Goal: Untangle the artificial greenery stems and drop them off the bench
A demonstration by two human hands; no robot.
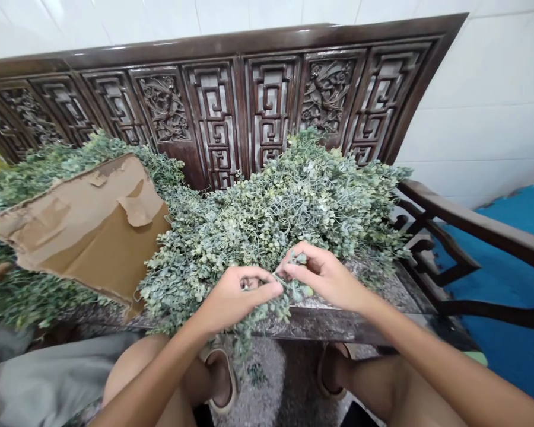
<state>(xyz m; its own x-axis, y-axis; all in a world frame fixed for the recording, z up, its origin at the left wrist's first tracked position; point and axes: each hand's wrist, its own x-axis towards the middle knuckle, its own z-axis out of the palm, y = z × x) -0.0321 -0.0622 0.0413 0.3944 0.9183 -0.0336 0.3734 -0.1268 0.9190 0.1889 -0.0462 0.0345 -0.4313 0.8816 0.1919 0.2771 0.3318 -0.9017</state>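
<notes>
**Head view: both hands right in the greenery!**

Left hand (238,296) and right hand (324,276) grasp sprigs of artificial foliage (267,219), heaped just ahead of them on a speckled tabletop (338,314); torn cardboard (80,231) lies left of the hands, with a carved wooden backrest (213,107) and white tile wall (485,77) beyond.

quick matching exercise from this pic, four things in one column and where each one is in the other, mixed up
Things
1. left hand
2. torn cardboard
3. carved wooden panel
4. blue surface

Places
A. lying on the left part of the leafy pile
B. beyond the wooden armrest on the right
C. behind the leafy pile
D. closed on the front edge of the leafy pile

Pairs
1-D, 2-A, 3-C, 4-B
</notes>
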